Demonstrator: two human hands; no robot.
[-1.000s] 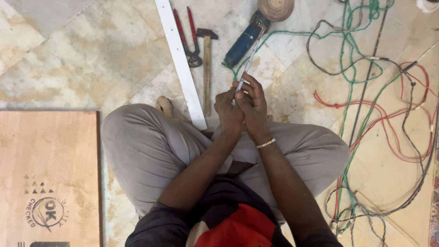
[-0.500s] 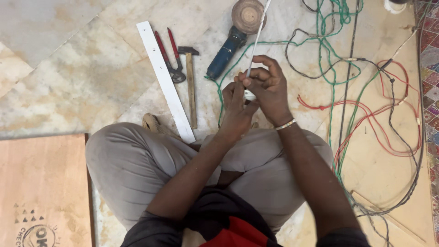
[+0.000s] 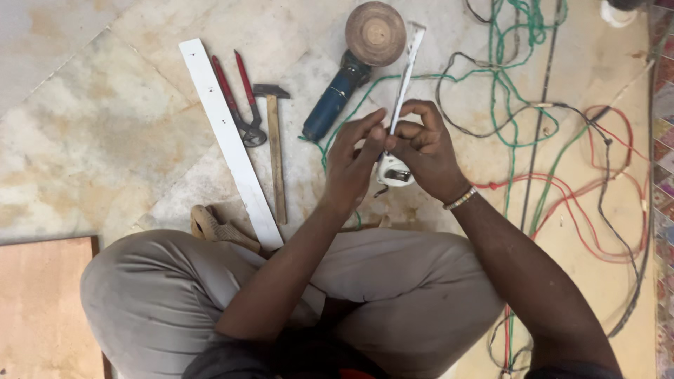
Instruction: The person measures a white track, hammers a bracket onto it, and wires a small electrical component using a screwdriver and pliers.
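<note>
Marble floor, mottled cream and grey, spreads under your crossed legs, and everything hangs off the small white tape measure case (image 3: 393, 170) in front of your knees. Your right hand (image 3: 427, 151) is wrapped round that case, fingers curled shut on it. Your left hand (image 3: 354, 160) comes in from the other side, thumb and fingertips pinched on the thin white blade (image 3: 406, 74) just above the case. That blade runs up and away from you, its tip near the sanding disc.

Judging by looks, the case is light, hard and smooth plastic, so keep the palm grip. The blade is springy thin metal with sharp-ish edges and will likely buckle if bent; hold it by its flat faces, close to the case.

Left of the case lie a wooden-handled hammer (image 3: 275, 144), red-handled pincers (image 3: 242, 98) and a long white flat strip (image 3: 228, 140). Beyond it sits a blue angle grinder with a brown disc (image 3: 351, 67). Right of it, tangled green, red and black wires (image 3: 562, 147) sprawl.
</note>
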